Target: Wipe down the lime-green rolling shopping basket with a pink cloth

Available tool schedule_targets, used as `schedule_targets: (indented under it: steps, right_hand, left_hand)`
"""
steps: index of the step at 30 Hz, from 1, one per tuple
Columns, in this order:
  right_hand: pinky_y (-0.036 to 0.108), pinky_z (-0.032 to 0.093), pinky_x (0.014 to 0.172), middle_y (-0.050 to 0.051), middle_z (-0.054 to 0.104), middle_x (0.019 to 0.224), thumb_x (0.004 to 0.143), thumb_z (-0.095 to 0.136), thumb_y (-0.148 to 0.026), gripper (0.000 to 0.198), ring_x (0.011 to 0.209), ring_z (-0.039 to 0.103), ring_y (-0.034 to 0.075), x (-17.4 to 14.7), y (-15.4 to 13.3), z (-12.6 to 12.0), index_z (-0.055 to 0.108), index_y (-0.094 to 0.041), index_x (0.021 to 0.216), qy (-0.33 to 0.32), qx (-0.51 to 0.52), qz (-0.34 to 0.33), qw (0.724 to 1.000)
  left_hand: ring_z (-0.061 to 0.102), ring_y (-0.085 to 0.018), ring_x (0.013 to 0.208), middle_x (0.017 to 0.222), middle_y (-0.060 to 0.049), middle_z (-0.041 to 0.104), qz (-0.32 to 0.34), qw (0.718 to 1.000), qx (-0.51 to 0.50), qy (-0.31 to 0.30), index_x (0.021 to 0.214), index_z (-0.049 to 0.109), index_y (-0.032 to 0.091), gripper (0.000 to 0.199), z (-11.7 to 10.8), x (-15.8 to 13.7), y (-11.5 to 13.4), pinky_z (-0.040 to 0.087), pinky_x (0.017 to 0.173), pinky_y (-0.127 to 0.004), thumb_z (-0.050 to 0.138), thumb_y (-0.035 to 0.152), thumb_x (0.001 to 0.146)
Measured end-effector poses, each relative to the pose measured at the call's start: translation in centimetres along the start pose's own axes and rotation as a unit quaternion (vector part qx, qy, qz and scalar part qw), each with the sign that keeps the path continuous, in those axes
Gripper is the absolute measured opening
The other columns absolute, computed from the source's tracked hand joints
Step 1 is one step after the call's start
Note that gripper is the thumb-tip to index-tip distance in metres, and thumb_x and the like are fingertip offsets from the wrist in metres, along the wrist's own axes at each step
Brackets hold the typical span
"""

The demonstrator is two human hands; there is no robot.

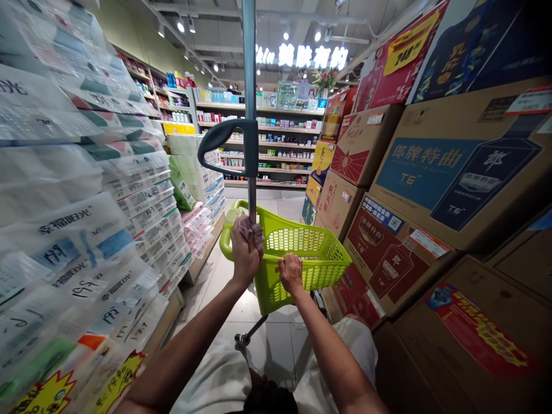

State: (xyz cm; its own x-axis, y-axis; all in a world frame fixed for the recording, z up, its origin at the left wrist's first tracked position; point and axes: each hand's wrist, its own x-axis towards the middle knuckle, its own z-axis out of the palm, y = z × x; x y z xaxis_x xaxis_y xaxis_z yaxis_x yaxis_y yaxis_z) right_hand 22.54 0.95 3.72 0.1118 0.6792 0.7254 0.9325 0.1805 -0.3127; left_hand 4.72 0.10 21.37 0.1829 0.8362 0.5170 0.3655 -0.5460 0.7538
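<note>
A lime-green shopping cart basket [276, 287] on a wheeled frame stands before me, and no goods show inside it. Its grey pole [250, 75] rises past a dark loop handle [224, 146]. My left hand [245, 256] is closed on a crumpled pinkish cloth [251, 229], pressed at the basket's near-left rim by the foot of the pole. On the near rim, right of the pole, my right hand [291, 273] has its fingers curled over the green edge.
Stacked plastic-wrapped paper packs [86, 230] line the left side. Cardboard liquor cartons [452, 167] are piled high on the right. Shelves of small products [276, 141] cross the far end of the tiled aisle [276, 198]. A caster wheel [242, 339] sits on the floor near my legs.
</note>
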Motion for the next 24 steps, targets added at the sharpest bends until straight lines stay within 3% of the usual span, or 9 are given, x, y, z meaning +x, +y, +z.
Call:
schedule_targets:
  steps: [5,7,9,12,15,19,22,24]
  right_hand:
    - [0.037,0.035,0.09,0.007,0.063,0.094,0.111,0.029,-0.044,0.039,0.092,0.052,0.025,0.3,-0.1,0.1,0.056,-0.023,0.091,-0.032,-0.01,0.008,0.999]
    - [0.037,0.034,0.089,0.007,0.063,0.094,0.11,0.031,-0.043,0.038,0.093,0.052,0.024,0.4,-0.2,0.2,0.057,-0.023,0.091,-0.041,-0.008,0.014,0.999]
    - [0.036,0.034,0.088,0.006,0.063,0.091,0.11,0.032,-0.043,0.038,0.091,0.053,0.023,0.5,-0.2,0.3,0.056,-0.023,0.088,-0.038,0.008,0.02,0.999]
    - [0.035,0.033,0.086,0.004,0.061,0.083,0.11,0.03,-0.046,0.043,0.089,0.052,0.022,0.5,0.1,0.4,0.051,-0.023,0.08,-0.02,0.047,0.03,0.998]
    - [0.035,0.032,0.085,0.003,0.059,0.078,0.11,0.027,-0.049,0.047,0.09,0.052,0.023,0.5,0.5,0.1,0.047,-0.024,0.076,-0.015,0.079,0.033,0.996]
    - [0.035,0.032,0.086,0.002,0.058,0.076,0.11,0.026,-0.049,0.048,0.091,0.052,0.022,0.7,1.0,-0.6,0.042,-0.024,0.072,-0.019,0.103,0.045,0.994]
    - [0.035,0.034,0.088,0.002,0.057,0.073,0.109,0.027,-0.047,0.048,0.089,0.052,0.021,0.8,1.7,-1.3,0.038,-0.024,0.068,-0.018,0.109,0.055,0.992]
    - [0.035,0.035,0.088,0.001,0.055,0.071,0.109,0.029,-0.047,0.048,0.088,0.052,0.021,0.9,2.4,-1.7,0.035,-0.024,0.067,-0.019,0.111,0.057,0.992]
  left_hand:
    - [0.059,-0.027,0.128,0.145,-0.015,0.053,0.048,0.977,0.014,0.209,0.154,0.035,0.026,0.053,-0.2,4.1,3.7,0.057,0.099,-0.041,0.05,0.033,0.104]
    - [0.055,-0.028,0.132,0.145,-0.016,0.052,0.053,0.968,0.037,0.242,0.151,0.038,0.023,0.048,-0.2,4.1,3.8,0.053,0.104,-0.043,0.047,0.035,0.105]
    - [0.056,-0.029,0.127,0.134,-0.016,0.058,0.05,0.973,0.077,0.21,0.14,0.048,0.021,0.039,-0.1,2.4,2.6,0.052,0.103,-0.045,0.047,0.038,0.105]
    - [0.059,-0.031,0.113,0.117,-0.017,0.064,0.035,0.98,0.17,0.096,0.127,0.058,0.018,0.031,-0.6,-0.9,-0.7,0.05,0.101,-0.049,0.049,0.035,0.103]
    - [0.057,-0.033,0.11,0.116,-0.017,0.065,0.048,0.961,0.273,0.009,0.127,0.061,0.018,0.032,-2.7,-2.0,-3.1,0.049,0.101,-0.051,0.049,0.023,0.098]
    - [0.052,-0.036,0.114,0.125,-0.02,0.061,0.051,0.93,0.363,0.019,0.122,0.067,0.017,0.038,-5.6,-1.6,-3.6,0.047,0.104,-0.053,0.05,0.012,0.089]
    - [0.051,-0.036,0.114,0.124,-0.019,0.059,0.036,0.93,0.364,0.033,0.118,0.069,0.017,0.043,-5.5,-3.1,-3.0,0.046,0.106,-0.053,0.051,0.006,0.081]
    - [0.05,-0.035,0.116,0.126,-0.017,0.059,0.064,0.935,0.348,0.017,0.117,0.07,0.019,0.047,-4.7,-4.5,-2.3,0.046,0.106,-0.053,0.051,0.003,0.077]
